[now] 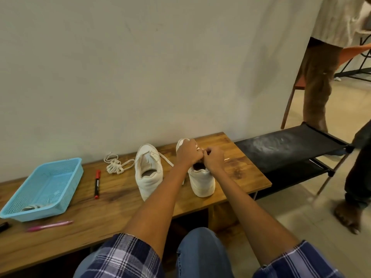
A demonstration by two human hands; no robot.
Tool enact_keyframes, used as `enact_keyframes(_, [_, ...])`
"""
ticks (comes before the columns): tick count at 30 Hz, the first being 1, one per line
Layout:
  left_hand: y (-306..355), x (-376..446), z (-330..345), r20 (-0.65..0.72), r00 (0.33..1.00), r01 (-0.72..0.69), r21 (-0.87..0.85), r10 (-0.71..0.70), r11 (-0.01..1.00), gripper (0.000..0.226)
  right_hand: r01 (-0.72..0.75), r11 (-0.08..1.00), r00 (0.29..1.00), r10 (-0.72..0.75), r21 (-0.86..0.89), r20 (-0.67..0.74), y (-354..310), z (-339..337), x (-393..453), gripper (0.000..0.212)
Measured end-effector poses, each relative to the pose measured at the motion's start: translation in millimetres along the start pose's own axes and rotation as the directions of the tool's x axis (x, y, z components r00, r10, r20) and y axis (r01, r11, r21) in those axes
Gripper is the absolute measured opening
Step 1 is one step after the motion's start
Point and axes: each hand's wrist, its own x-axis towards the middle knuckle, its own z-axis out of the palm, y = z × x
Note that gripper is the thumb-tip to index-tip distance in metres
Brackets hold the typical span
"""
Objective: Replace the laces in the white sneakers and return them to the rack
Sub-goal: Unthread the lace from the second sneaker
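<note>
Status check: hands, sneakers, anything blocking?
Left hand and right hand both pinching lace at the right sneaker. Left sneaker unlaced, loose lace beside it. Rack open, nothing blocking.

Two white sneakers [149, 173] [201, 180] stood on the table, with one loose bundle of laces [116, 164] to their left. There were one blue basket [43, 190], one red marker [97, 183], one pink pen [50, 225], and one black rack [289, 149] at the right.
</note>
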Motion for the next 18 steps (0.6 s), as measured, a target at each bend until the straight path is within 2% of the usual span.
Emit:
enact_keyframes(6, [10, -2, -10, 0.078, 0.996, 0.033, 0.219, -0.051, 0.975, 0.028, -0.014, 1.0, 1.0, 0.014, 0.003, 0.015, 0, 0, 0, 0.024])
enact_keyframes(8, [11, -4, -9, 0.112, 0.991, 0.063, 0.088, -0.073, 0.994, 0.028, -0.019, 1.0, 1.0, 0.019, 0.016, 0.005, -1, 0, -1, 0.026])
enact_keyframes(9, [9, -3, -8, 0.114, 0.985, 0.14, -0.113, -0.127, 0.984, 0.028, -0.024, 1.0, 1.0, 0.024, 0.015, -0.009, -2, 0, -2, 0.022])
enact_keyframes(10, [9, -1, -11, 0.106, 0.971, 0.238, -0.434, -0.214, 0.869, 0.029, -0.036, 0.999, 0.999, 0.036, 0.008, -0.021, -3, -2, -2, 0.015])
enact_keyframes(11, [11, 1, -20, 0.099, 0.932, 0.289, -0.782, -0.348, 0.551, 0.029, -0.046, 0.999, 0.998, 0.046, 0.0, -0.033, -5, -3, -3, 0.011])
enact_keyframes(12, [12, 4, -31, 0.134, 0.872, 0.247, -0.95, -0.471, 0.188, 0.029, -0.054, 0.999, 0.998, 0.054, -0.007, -0.036, -6, -3, -2, 0.014])
enact_keyframes(13, [11, 8, -40, 0.188, 0.797, 0.156, -0.982, -0.574, -0.105, 0.028, -0.05, 0.999, 0.998, 0.049, -0.011, -0.037, -6, -2, -1, 0.017])
enact_keyframes(14, [8, 14, -50, 0.187, 0.759, 0.066, -0.975, -0.624, -0.212, 0.027, -0.052, 0.999, 0.998, 0.052, -0.013, -0.03, -6, -1, 0, 0.017])
enact_keyframes(15, [9, 17, -59, 0.135, 0.745, 0.058, -0.989, -0.653, -0.139, 0.027, -0.049, 0.999, 0.998, 0.048, -0.017, -0.028, -6, 0, 0, 0.017])
enact_keyframes(16, [11, 17, -66, 0.052, 0.747, 0.11, -0.993, -0.663, 0.046, 0.028, -0.051, 0.999, 0.998, 0.051, -0.016, -0.026, -5, 1, 0, 0.016])
enact_keyframes(18, [9, 12, -69, -0.103, 0.767, 0.226, -0.88, -0.633, 0.417, 0.031, -0.043, 0.999, 0.999, 0.043, -0.015, -0.026, -5, 1, 0, 0.014])
